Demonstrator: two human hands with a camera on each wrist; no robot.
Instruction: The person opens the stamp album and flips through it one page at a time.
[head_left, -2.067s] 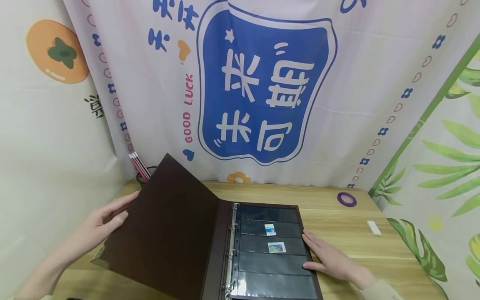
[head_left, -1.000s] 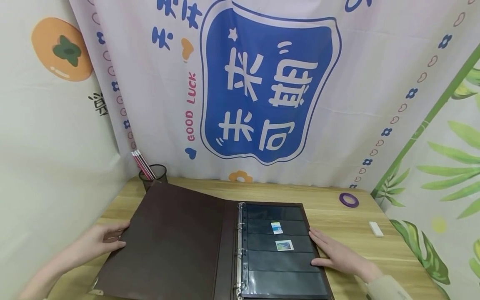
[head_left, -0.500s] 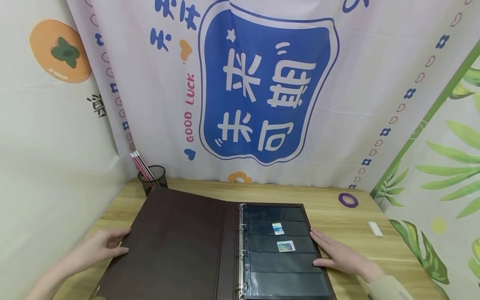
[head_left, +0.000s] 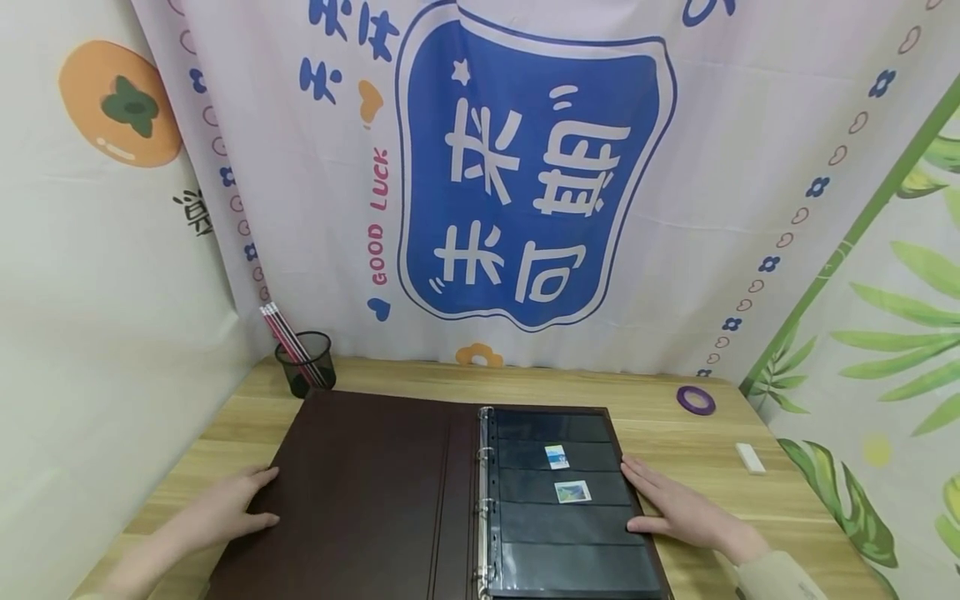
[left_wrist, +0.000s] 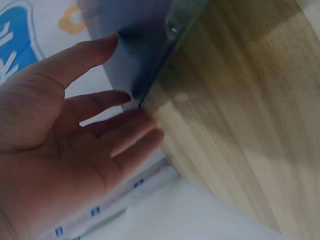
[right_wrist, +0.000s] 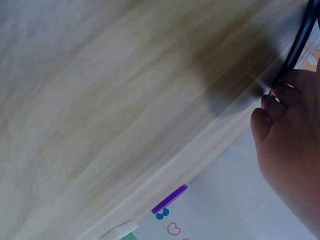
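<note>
A dark brown stamp album lies spread on the wooden table, its inner cover (head_left: 367,475) to the left. On the right, four-ringed metal binding (head_left: 483,500) holds a black pocket page (head_left: 562,525). Two small stamps, one blue and white (head_left: 557,456) and one green and blue (head_left: 573,492), sit in its upper rows. My left hand (head_left: 221,512) touches the cover's left edge with thumb and fingertips, fingers loosely extended. The left wrist view shows this hand (left_wrist: 75,115) at the dark edge. My right hand (head_left: 678,508) rests fingers along the album's right edge.
A black mesh cup (head_left: 315,358) of pencils (head_left: 288,333) stands behind the cover's far left corner. At the right lie a purple tape roll (head_left: 696,400) and a white block (head_left: 750,458). A printed curtain (head_left: 712,208) hangs along the table's back edge.
The album's cover has come down leftward from a raised slant to nearly flat, with my left hand lowering along its edge. My right hand has stayed at the right edge.
</note>
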